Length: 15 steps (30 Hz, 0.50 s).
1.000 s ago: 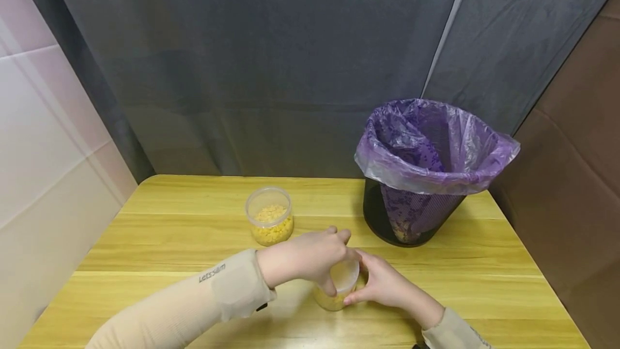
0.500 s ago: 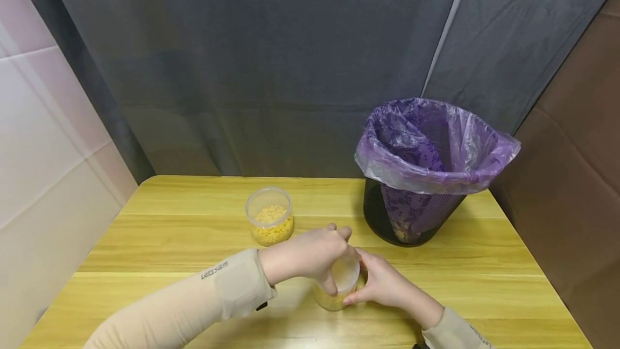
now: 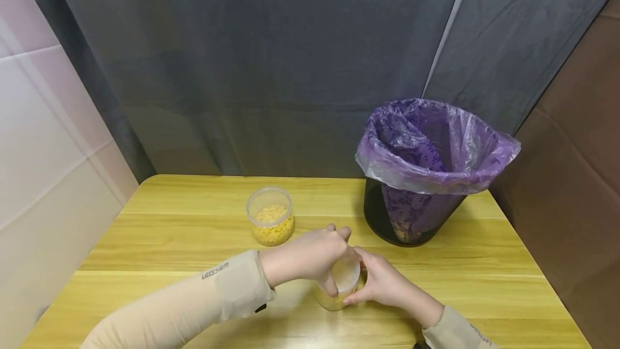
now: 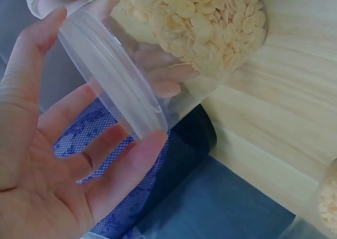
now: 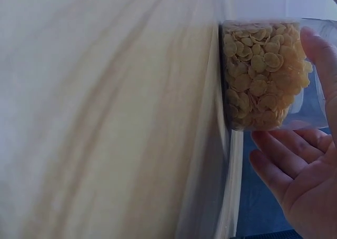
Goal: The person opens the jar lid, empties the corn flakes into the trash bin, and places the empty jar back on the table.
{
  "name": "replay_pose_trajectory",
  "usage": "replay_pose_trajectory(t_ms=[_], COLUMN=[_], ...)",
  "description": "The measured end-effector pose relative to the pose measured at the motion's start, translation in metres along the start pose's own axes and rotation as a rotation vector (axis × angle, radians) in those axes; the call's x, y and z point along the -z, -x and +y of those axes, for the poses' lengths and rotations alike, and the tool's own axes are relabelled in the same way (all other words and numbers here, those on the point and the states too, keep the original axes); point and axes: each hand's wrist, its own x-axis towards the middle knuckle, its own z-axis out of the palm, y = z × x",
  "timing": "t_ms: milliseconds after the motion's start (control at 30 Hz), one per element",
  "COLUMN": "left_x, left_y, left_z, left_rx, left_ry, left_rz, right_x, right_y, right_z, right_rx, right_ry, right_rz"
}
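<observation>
Jar [image 3: 330, 301]: stood upright on the bench [image 3: 194, 236], low in the frame and just right of centre, partly screened by both hands.
Lid [image 3: 346, 274]: seated on the jar's mouth, whitish and translucent.
Left hand [image 3: 310, 256]: held over the lid and clamped on it, one edge met by the thumb, the opposite edge by the fingertips.
Right hand [image 3: 385, 283]: clamped on the jar's side, which is gripped between thumb and fingers.
Flakes [image 5: 263, 76]: piled pale yellow inside the jar, with room left under the lid.
Open jar [image 3: 270, 217]: placed left of centre, beyond the left hand, part-filled with yellow flakes too.
Bin [image 3: 375, 209]: set at the right of the frame, black mesh, lined with a purple bag [image 3: 411, 174] that is folded over the rim.
Curtain [image 3: 266, 69]: hung grey across the top of the frame, behind the bench.
</observation>
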Motion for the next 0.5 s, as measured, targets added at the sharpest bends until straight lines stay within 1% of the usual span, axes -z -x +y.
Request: replay_pose_trajectory(t_ms=[233, 433, 500], left_x=[-0.0005, -0.0021, -0.0037], left_y=[0.0005, 0.0013, 0.0009], left_z=[0.0004, 0.0024, 0.0027], left_rx=[-0.001, 0.023, 0.046], left_ry=[0.0, 0.001, 0.015], left_rz=[0.019, 0.03, 0.047], right_x=[0.0006, 0.0004, -0.0008], right_y=[-0.001, -0.0006, 0.0002], right_z=[0.0013, 0.0019, 0.0022], right_rx=[0.008, 0.014, 0.01], right_ry=[-0.009, 0.004, 0.012], right_rz=[-0.009, -0.01, 0.007])
